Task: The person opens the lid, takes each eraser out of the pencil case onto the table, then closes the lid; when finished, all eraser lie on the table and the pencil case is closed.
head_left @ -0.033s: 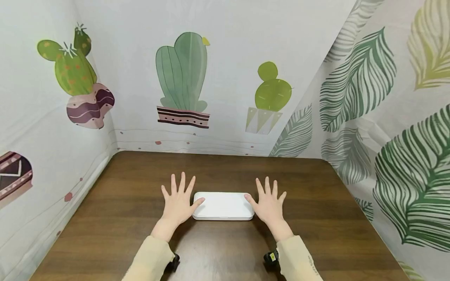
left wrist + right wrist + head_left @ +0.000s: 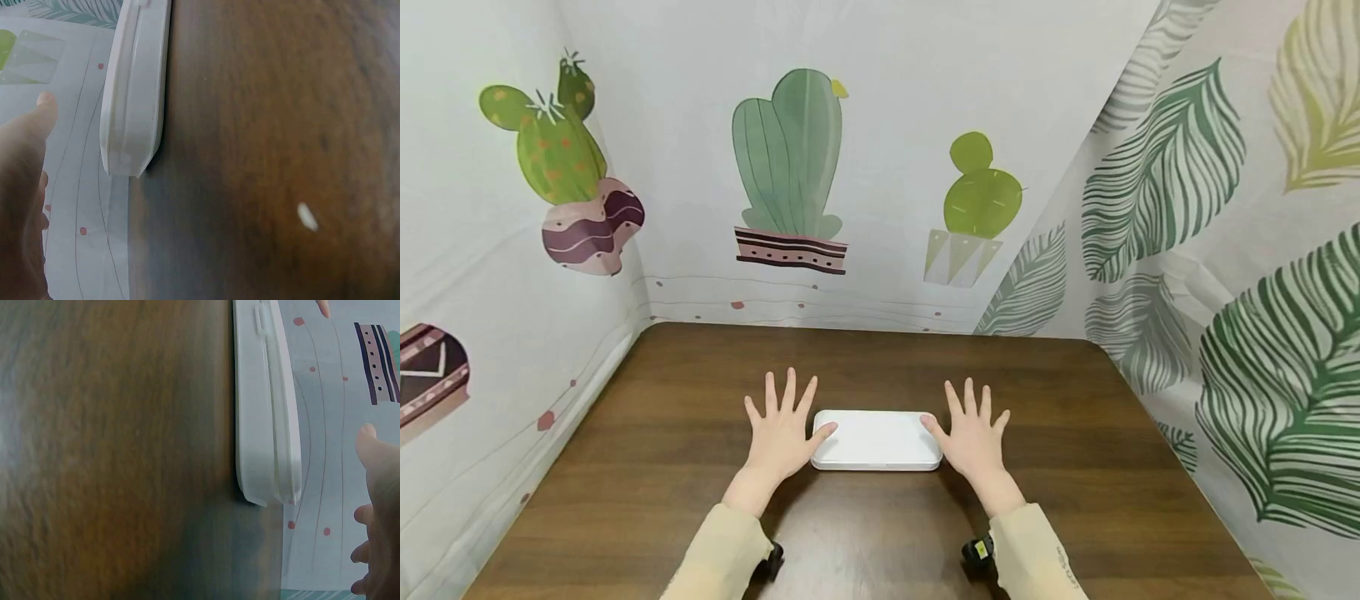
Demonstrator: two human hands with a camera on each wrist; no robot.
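A flat white case (image 2: 877,440) with rounded corners lies on the brown wooden table. Both wrist views show a seam along its side, and in the right wrist view a small clasp (image 2: 260,320) sits on its front. My left hand (image 2: 778,437), palm down with fingers spread, is at the case's left end, its thumb overlapping that corner in the head view. At the opposite end my right hand (image 2: 973,442) is spread likewise. The wrist views show a gap between each thumb and the case. Neither hand holds anything.
The wooden table (image 2: 685,500) extends around the case on all sides. Behind it hangs a white cloth (image 2: 887,167) printed with cacti, and a leaf-patterned cloth (image 2: 1150,208) borders the right. Dark wrist devices, one of them a black camera (image 2: 977,550), show below the sleeves.
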